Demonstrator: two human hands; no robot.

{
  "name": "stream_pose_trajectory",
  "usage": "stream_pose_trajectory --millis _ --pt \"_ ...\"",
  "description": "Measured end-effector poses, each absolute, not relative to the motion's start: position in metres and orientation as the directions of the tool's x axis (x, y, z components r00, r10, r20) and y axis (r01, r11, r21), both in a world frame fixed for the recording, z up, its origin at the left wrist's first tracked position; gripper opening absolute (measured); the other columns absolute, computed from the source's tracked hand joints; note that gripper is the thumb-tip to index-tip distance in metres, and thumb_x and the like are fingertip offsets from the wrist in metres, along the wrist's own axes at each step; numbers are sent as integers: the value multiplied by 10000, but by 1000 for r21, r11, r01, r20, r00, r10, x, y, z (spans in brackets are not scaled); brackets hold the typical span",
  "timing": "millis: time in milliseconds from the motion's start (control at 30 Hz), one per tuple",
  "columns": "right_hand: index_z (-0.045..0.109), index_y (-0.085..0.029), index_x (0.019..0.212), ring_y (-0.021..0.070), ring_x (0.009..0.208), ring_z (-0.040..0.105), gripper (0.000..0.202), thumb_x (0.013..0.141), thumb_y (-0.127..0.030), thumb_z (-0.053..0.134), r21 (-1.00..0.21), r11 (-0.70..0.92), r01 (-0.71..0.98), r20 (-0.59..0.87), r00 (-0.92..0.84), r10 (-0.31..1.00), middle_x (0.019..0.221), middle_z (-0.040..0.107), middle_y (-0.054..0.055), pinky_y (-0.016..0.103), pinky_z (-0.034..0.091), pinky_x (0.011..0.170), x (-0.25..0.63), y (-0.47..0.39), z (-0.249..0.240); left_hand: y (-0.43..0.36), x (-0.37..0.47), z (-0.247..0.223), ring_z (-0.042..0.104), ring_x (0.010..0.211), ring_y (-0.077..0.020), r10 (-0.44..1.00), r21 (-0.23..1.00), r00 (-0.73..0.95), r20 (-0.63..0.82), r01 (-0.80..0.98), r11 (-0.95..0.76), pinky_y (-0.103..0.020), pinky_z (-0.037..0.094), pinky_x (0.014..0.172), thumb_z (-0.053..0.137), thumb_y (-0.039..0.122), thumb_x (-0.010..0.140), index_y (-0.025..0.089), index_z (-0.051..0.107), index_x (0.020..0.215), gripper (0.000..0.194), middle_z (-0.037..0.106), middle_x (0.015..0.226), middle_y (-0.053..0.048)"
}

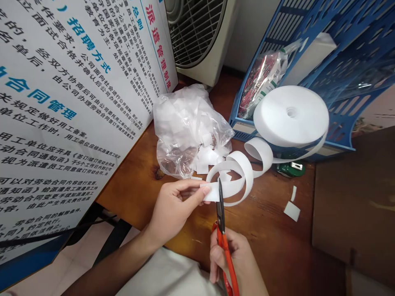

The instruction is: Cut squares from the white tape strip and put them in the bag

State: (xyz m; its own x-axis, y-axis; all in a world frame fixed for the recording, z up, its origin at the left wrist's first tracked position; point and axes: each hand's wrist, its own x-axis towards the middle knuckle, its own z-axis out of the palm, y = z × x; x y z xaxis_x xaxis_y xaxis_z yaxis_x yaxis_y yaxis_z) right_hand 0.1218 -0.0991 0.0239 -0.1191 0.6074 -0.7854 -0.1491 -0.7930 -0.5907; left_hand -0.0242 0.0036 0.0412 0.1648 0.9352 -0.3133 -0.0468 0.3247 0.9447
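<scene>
The bare wooden brown table (265, 246) has open room right of the right hand (231, 255), holding orange-handled dark-bladed scissors (221, 213) across a curling white strip (234, 181); its end is pinched between left thumb and fingers (177, 205). The table's left edge runs beside a white board (61, 102) with Chinese print: "招聘方式" in blue, "派遣管理制度" in red. The flat white roll (290, 115), 1 round hole at its centre, leans at the blue plastic rack (243, 127). 2 white pieces (291, 211) lie rightward.

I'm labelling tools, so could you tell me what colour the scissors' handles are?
The handles are orange-red, seen in the head view.
</scene>
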Motion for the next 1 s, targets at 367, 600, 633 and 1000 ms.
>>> stream_pose_trajectory --millis 367,600,633,1000 --pt "495 -190 699 73 340 459 624 674 -774 713 -634 -755 -169 -741 -145 655 412 582 -13 181 375 393 125 -114 6 8 -25 42 724 669 -116 915 930 194 -353 -31 366 -142 595 635 745 254 867 188 806 881 90 786 787 -5" --pt "475 -201 681 64 291 419 631 660 -787 709 -612 -780 -128 -778 -80 623 369 521 -43 162 283 340 121 -111 9 8 -25 40 730 682 -124 908 924 205 -366 -39 381 -153 600 637 740 276 874 199 806 903 105 790 796 -3" --pt "465 -203 669 59 281 407 632 664 -788 704 -617 -779 -111 -778 -66 625 359 515 -44 160 263 336 121 -109 10 8 -25 40 734 685 -128 907 922 204 -369 -39 384 -158 604 641 740 278 875 201 806 909 108 793 801 -3" --pt "543 -190 676 142 331 543 460 727 -591 764 -819 -541 -191 -560 63 826 419 532 -25 204 354 365 140 -131 -5 19 -32 41 739 823 -180 966 973 173 -190 161 163 -245 586 744 662 325 933 211 706 1087 197 783 873 -15"
